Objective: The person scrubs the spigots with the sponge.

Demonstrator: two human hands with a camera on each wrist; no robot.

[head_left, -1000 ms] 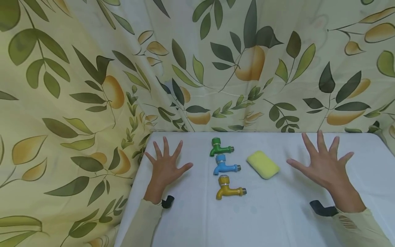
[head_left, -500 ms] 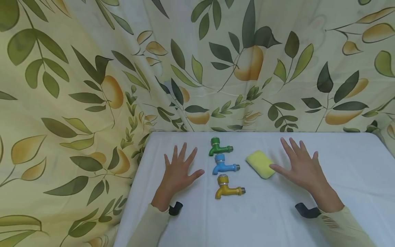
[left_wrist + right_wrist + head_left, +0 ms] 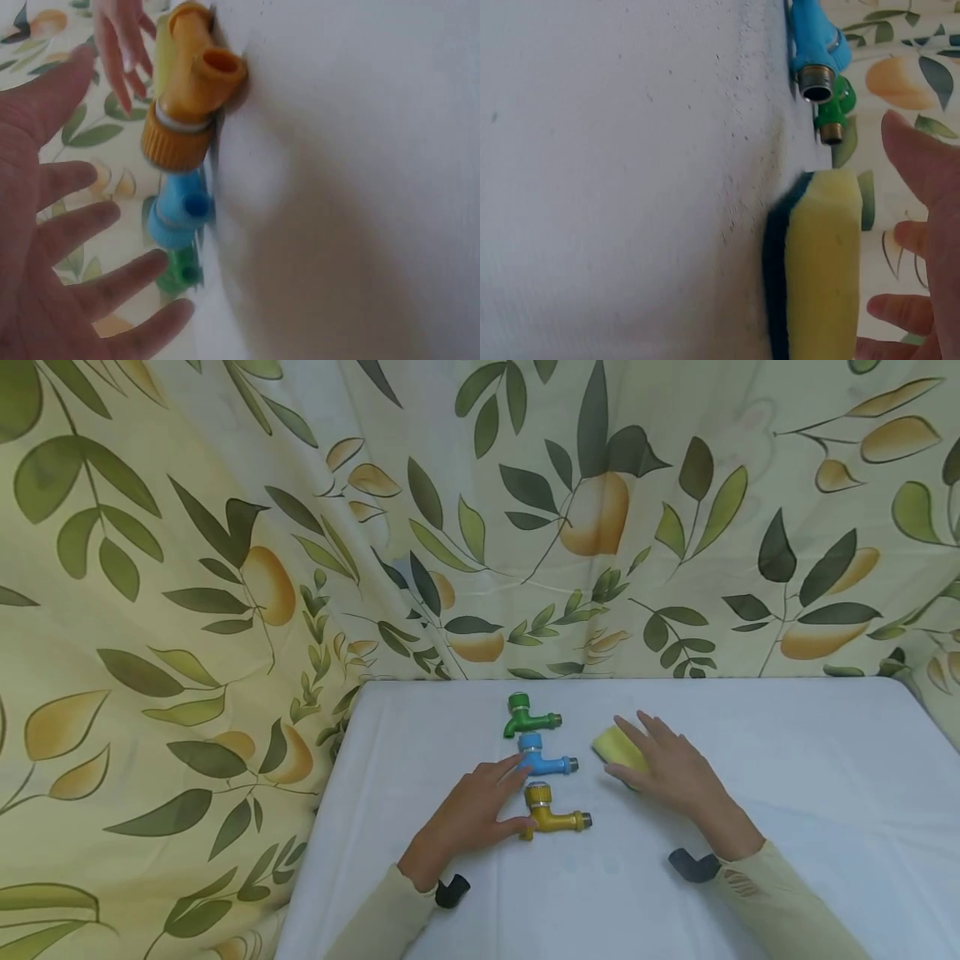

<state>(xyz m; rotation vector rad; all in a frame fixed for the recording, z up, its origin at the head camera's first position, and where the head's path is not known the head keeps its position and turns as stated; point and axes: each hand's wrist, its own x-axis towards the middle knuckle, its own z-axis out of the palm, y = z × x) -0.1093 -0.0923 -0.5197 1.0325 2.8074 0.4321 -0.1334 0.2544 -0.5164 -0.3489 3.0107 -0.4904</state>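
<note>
My left hand point(image 3: 471, 810) reaches beside the yellow tap point(image 3: 557, 821), fingers spread, with its fingertips in front of part of the blue tap point(image 3: 552, 766). The left wrist view shows a gap between that palm and the yellow tap point(image 3: 191, 86). The green tap point(image 3: 534, 722) lies farthest back in the row. Over the yellow sponge point(image 3: 617, 746) hovers my right hand point(image 3: 678, 770), hiding its right part. In the right wrist view the sponge point(image 3: 823, 262) stands apart from the fingers, its dark scouring side down on the cloth.
A white cloth covers the table point(image 3: 600, 902). Behind it and along the left hangs a curtain point(image 3: 420, 527) printed with leaves and fruit. A black wrist camera mount point(image 3: 453, 891) sits on the left wrist, and another black mount point(image 3: 693, 865) on the right.
Both hands have moved inward from the sides. The left has come right to the taps, the right has come left over the sponge. Taps and sponge stay put.
</note>
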